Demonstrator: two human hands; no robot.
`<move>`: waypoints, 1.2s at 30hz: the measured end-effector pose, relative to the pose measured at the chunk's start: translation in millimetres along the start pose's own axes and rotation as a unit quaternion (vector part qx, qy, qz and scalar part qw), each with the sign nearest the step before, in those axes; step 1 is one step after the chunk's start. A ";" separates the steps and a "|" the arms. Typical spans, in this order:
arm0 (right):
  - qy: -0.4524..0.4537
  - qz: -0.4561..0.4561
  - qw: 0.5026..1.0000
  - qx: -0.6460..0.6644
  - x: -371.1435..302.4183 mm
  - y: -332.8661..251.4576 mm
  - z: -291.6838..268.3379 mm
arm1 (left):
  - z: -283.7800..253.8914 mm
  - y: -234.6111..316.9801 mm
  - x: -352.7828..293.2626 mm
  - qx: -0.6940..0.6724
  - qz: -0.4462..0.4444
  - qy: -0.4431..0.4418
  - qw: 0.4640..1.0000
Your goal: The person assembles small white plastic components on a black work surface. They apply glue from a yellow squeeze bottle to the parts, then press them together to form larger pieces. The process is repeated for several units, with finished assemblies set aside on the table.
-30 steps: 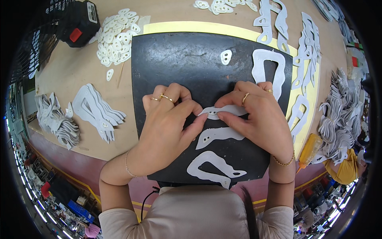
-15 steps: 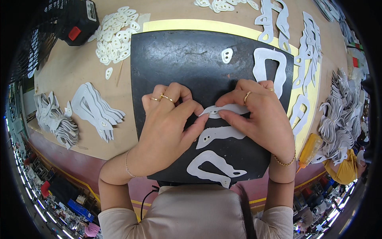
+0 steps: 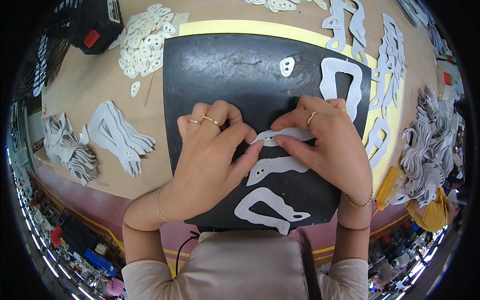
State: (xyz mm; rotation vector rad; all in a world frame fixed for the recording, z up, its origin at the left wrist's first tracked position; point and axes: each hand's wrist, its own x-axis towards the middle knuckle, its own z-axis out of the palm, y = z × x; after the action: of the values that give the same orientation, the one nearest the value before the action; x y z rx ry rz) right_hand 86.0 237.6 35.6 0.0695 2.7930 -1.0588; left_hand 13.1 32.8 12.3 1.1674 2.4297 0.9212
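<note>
A pale grey cut fabric piece (image 3: 295, 133) lies on the black board (image 3: 225, 65), pinched at its end by both hands. My left hand (image 3: 212, 145) holds the tip between thumb and forefinger. My right hand (image 3: 325, 137) grips the same end a little to the right, its fingers closed. Between the fingertips a small cream tab with holes (image 3: 270, 139) sits on the strip's end. Just below is another grey piece (image 3: 280, 166) with a tab at its end. Nearest me rests a loop-shaped grey piece (image 3: 250, 205). My palms hide parts of the pieces.
One loose tab (image 3: 286, 67) and a grey piece (image 3: 327, 77) lie on the board's far side. A heap of tabs (image 3: 142, 50) is at upper left, beside a black box (image 3: 100, 25). Stacked grey pieces (image 3: 117, 135) lie left, bundles (image 3: 425, 145) right, near a yellow-handled tool (image 3: 391, 187).
Both hands keep their pinch on the strip's end, almost still. The view has shifted very slightly.
</note>
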 end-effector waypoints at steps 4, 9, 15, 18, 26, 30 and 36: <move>-0.001 0.000 1.000 0.002 0.2 0.5 0.5 | -0.2 0.1 0.1 0.000 -0.001 -0.002 1.000; -0.006 0.006 1.000 0.004 0.0 0.3 -0.1 | 1.1 -0.2 1.1 0.003 -0.001 0.000 1.000; 0.003 -0.003 1.000 0.001 -0.4 1.3 1.8 | 0.3 1.3 1.7 0.009 -0.003 -0.001 1.000; 0.006 -0.005 1.000 -0.001 -1.1 2.0 3.2 | 0.7 0.8 1.6 0.010 -0.003 0.002 1.000; 0.014 -0.012 1.000 -0.003 -1.9 3.2 4.6 | -2.0 4.7 3.2 0.007 -0.024 -0.009 1.000; 0.017 -0.014 1.000 -0.004 -2.1 3.5 5.0 | -0.5 4.1 2.9 0.011 -0.018 -0.002 1.000; 0.016 -0.014 1.000 0.001 -2.4 4.4 5.8 | 0.7 1.6 3.1 0.001 -0.019 0.003 1.000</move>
State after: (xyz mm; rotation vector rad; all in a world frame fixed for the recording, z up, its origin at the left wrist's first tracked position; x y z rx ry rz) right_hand 89.6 237.1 28.8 0.0489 2.8292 -1.0754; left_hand 12.4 36.3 12.9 1.1174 2.4482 0.9133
